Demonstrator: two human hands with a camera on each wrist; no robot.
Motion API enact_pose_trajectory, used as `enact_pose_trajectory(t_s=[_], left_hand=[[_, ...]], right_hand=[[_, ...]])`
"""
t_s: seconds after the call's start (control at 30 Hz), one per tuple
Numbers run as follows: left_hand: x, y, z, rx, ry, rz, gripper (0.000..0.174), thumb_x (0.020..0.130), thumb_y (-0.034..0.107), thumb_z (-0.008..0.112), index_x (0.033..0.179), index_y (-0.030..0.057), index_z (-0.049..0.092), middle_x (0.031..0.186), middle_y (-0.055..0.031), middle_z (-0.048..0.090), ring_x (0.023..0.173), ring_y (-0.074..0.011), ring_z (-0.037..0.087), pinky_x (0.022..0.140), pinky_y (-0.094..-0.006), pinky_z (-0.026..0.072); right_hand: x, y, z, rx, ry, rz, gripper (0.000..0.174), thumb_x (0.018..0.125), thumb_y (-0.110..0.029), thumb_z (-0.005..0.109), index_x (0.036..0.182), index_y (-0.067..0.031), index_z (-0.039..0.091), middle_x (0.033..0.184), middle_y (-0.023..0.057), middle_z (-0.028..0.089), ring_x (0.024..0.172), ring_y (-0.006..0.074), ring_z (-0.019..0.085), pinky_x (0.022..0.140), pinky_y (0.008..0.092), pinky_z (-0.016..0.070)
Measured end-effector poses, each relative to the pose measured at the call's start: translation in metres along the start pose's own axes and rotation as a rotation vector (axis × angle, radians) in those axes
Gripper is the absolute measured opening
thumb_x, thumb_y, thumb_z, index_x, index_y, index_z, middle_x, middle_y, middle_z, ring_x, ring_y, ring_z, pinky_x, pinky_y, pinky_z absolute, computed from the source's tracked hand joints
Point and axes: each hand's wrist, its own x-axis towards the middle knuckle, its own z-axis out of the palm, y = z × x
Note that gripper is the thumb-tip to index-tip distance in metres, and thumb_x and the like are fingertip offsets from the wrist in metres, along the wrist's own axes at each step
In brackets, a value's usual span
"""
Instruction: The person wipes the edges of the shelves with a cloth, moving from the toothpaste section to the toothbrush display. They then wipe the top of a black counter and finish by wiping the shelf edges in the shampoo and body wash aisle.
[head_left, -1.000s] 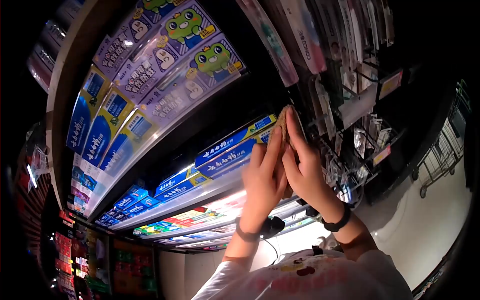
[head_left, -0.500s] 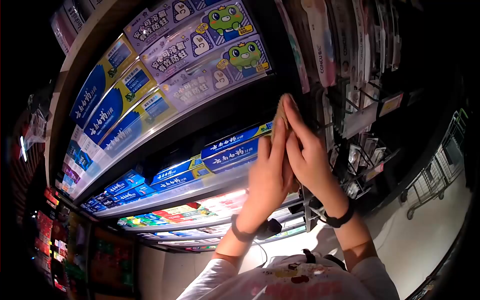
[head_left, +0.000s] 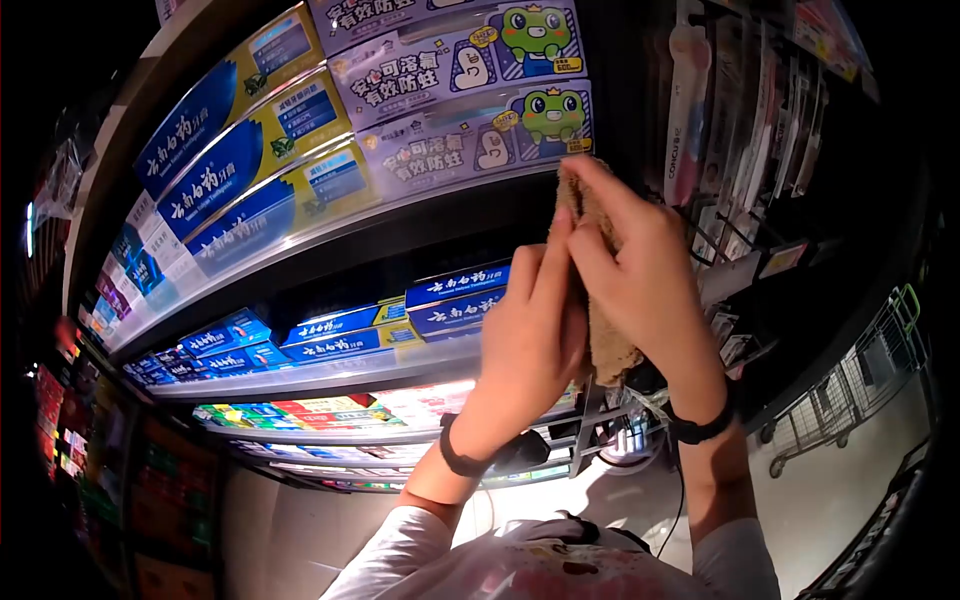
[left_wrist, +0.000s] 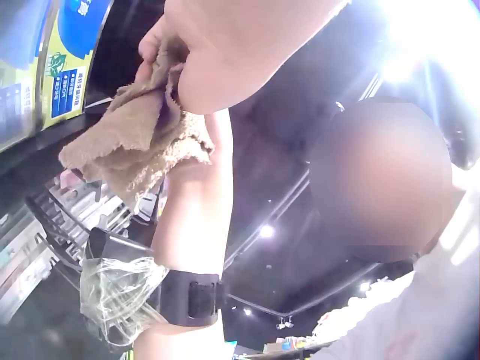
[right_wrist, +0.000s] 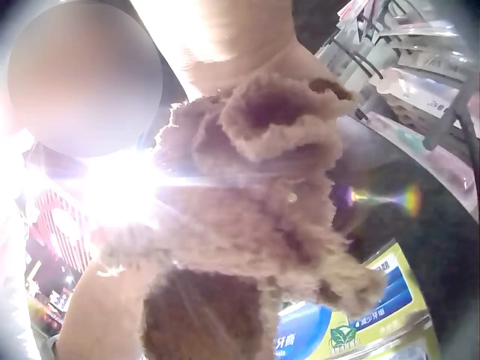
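Note:
A brown, rough-textured cloth (head_left: 612, 350) is bunched between the two hands in front of the shelves. My left hand (head_left: 535, 325) pinches one side of it; in the left wrist view its folds (left_wrist: 127, 142) hang from the fingers. My right hand (head_left: 640, 270) holds the other side, its fingers bent over the cloth's upper end. Seen from the right wrist, the crumpled cloth (right_wrist: 247, 202) covers most of that hand. Behind the fingertips is the shelf edge below the purple frog-printed boxes (head_left: 440, 140).
Blue and yellow toothpaste boxes (head_left: 240, 190) fill the upper shelf at left, with more boxes (head_left: 345, 335) one level down. Packaged toothbrushes (head_left: 690, 120) hang on hooks at right. A shopping cart (head_left: 850, 375) stands on the floor beyond.
The shelves have shifted rightward in the head view, and the frog boxes now stand nearer the fingertips. More cloth shows below the right hand, and the two wrists have spread apart.

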Motion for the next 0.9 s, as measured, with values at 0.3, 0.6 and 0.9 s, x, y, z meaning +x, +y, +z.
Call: enact_pose_trajectory(t_s=[0.3,0.6,0.9], left_hand=[[-0.005,-0.003,-0.018,-0.030,0.089,-0.143,0.071,0.073,0.003,0.059,0.138,0.0005,0.031,0.126,-0.0184,0.048,0.111,-0.0293,0.051,0.092,-0.0320,0.0399],[0.019,0.006,-0.002,0.151,0.002,-0.030,0.077,0.068,0.007,0.061,0.139,0.0085,0.031,0.084,-0.0136,0.047,0.059,-0.0316,0.056,0.048,-0.0385,0.0454],[-0.003,-0.022,-0.049,0.424,0.263,-0.069,0.051,0.072,0.008,0.059,0.122,0.0171,0.057,0.074,-0.0073,0.047,0.051,-0.0253,0.052,0.044,-0.0327,0.0421]], right_hand=[[0.003,-0.006,0.025,-0.053,0.022,-0.143,0.037,0.078,-0.013,0.053,0.114,-0.0118,0.053,0.060,0.0177,0.059,0.056,0.0357,0.060,0.050,0.0435,0.0480],[0.002,0.009,-0.002,-0.136,0.092,-0.072,0.038,0.077,-0.011,0.051,0.115,-0.0084,0.055,0.069,0.0197,0.060,0.062,0.0378,0.060,0.054,0.0411,0.0472],[-0.016,-0.019,0.062,-0.135,-0.003,-0.149,0.057,0.077,-0.002,0.051,0.133,-0.0079,0.044,0.101,0.0152,0.064,0.055,0.0319,0.061,0.049,0.0375,0.0482]])
